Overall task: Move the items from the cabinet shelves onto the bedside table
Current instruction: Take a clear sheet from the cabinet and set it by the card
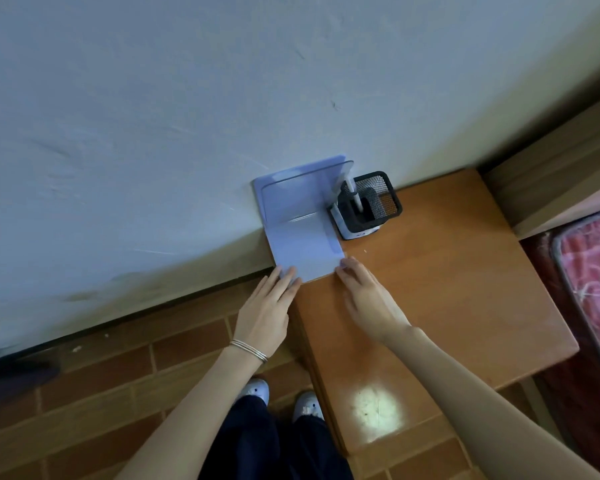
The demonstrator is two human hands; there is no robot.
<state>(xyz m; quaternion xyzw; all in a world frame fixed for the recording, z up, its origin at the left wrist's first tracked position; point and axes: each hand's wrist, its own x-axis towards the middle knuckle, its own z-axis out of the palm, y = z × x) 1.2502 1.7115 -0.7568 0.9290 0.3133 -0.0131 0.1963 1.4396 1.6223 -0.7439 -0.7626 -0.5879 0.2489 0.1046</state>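
Note:
A pale blue L-shaped bookend (302,220) stands at the far left corner of the wooden bedside table (440,292), its upright plate against the wall. My left hand (267,310) touches the near left corner of its flat base with straight fingers. My right hand (368,299) lies with straight fingers on the table, fingertips at the base's near right corner. To the right of the bookend stands a black mesh pen holder (371,202) with a white pen in it, and a white box (354,232) is partly hidden behind it.
The white wall (187,116) rises right behind the table. A bed with a red patterned cover (596,271) and a wooden headboard (551,174) lies to the right. Brown floor tiles (118,375) and my white shoes (257,389) are below left.

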